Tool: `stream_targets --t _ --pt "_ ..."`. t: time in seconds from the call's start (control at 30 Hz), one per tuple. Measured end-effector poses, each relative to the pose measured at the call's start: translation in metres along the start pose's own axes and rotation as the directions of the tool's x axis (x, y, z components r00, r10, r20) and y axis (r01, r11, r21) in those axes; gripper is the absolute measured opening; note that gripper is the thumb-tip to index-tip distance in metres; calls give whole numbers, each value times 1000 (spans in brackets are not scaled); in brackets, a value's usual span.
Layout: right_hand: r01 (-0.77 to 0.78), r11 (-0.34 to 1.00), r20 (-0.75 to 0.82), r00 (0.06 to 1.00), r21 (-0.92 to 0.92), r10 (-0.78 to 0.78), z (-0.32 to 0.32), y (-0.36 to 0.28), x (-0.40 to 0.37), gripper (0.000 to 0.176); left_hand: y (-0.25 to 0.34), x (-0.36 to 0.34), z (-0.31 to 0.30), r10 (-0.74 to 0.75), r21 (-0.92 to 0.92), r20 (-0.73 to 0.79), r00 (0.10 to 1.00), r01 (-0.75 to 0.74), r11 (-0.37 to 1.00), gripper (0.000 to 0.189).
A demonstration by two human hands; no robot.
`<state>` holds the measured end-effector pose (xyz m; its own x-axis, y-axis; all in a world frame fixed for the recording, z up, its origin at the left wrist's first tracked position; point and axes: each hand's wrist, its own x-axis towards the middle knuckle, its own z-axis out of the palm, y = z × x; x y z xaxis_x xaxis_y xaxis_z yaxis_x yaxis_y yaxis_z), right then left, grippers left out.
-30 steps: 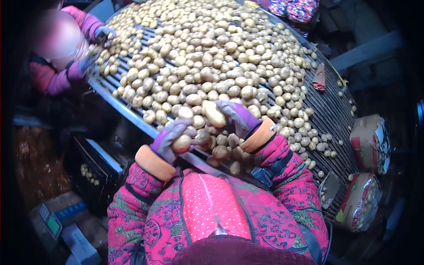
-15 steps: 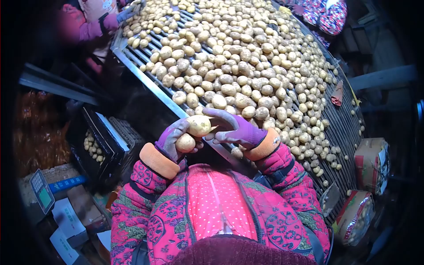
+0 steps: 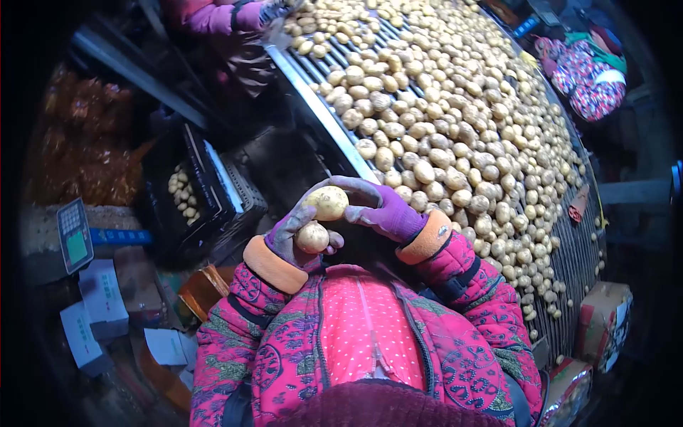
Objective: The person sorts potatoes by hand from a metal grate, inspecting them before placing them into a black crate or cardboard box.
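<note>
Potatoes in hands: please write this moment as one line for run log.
left hand: holds lower potato | right hand: fingers curved over upper potato, grip unclear | nearby: loose potatoes on slatted table

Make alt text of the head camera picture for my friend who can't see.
Gloved left hand and right hand around a potato, the left also holding a rounder potato below it. Beside them, many potatoes cover much of a slatted table.
</note>
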<state>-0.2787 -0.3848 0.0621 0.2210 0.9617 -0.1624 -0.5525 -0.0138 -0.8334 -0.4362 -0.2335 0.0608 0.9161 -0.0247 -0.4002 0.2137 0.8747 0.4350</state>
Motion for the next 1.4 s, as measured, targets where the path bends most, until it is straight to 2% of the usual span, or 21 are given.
stream_targets --t 0.13,0.2,0.27,0.4,0.43,0.5,0.53,0.57,0.67,0.77,0.87,0.9,0.97,1.0,1.07,1.1,1.13,1.2,1.27,1.33,1.4 --pt "-36 986 89 995 -161 50 16 2 12 62 -1 -17 -23 138 -38 -40 990 -140 989 64" --pt "-165 943 -63 986 -287 154 12 1 9 60 3 -36 -35 179 -67 -89 980 -185 980 61" --pt "-116 938 -63 993 -327 101 6 -7 5 58 3 -57 -64 280 -51 -154 948 -290 956 61" --pt "-196 937 -333 938 -289 93 -45 7 -29 54 -23 -134 -124 298 -174 -428 853 -401 899 61" --pt "-218 929 -348 931 -298 107 -55 5 -39 54 -29 -151 -128 339 -65 -579 742 -456 888 58" --pt "-224 933 -385 917 -281 105 -71 5 -59 53 -69 -190 -184 350 -132 -673 652 -571 810 52" --pt "-212 944 -403 910 -253 96 -74 7 -67 52 -76 -202 -192 241 -108 -839 488 -583 805 46" --pt "-218 930 -441 895 -295 69 -71 4 -70 53 -92 -220 -223 229 -46 -890 393 -578 815 46" --pt "-260 929 -513 853 -264 93 -81 12 -77 52 -144 -295 -321 264 211 -959 104 -359 909 48" --pt "-237 930 -465 881 -280 84 -74 -15 -84 52 -153 -360 -416 350 344 -935 -62 88 935 50" --pt "-105 943 -562 821 -316 -97 -87 -35 -110 51 -97 -355 -437 550 439 -816 -177 430 789 52" --pt "-88 899 -594 777 -430 -209 -99 -37 -122 51 -74 -338 -427 641 502 -750 -166 489 713 53" --pt "-119 838 -671 662 -533 -333 -115 -37 -148 49 -32 -283 -394 807 704 -590 -33 469 534 55" --pt "-167 740 -645 635 -652 -425 -124 -34 -162 48 -13 -245 -364 855 805 -516 44 365 467 56" --pt "-241 698 -673 588 -674 -448 -133 -25 -192 49 13 -139 -300 928 933 -348 133 -44 357 47" --pt "-426 328 -536 618 -843 -575 -137 -24 -205 51 24 -98 -263 910 923 -288 299 -166 347 48" --pt "-498 227 -530 634 -837 -563 -131 -28 -212 53 32 -61 -230 871 893 -202 448 -281 352 49" --pt "-549 136 -522 648 -825 -554 -119 -27 -229 55 31 16 -183 673 793 -151 724 -319 520 49" --pt "-630 101 -585 635 -770 -504 -127 -12 -251 66 7 70 -73 648 922 304 698 -388 -15 45" --pt "-609 137 -580 629 -782 -517 -131 1 -271 69 -9 116 -28 469 830 557 685 -481 -283 42" --pt "-664 195 -669 598 -722 -442 -124 0 -283 65 -24 154 21 252 714 686 683 -565 -413 44"
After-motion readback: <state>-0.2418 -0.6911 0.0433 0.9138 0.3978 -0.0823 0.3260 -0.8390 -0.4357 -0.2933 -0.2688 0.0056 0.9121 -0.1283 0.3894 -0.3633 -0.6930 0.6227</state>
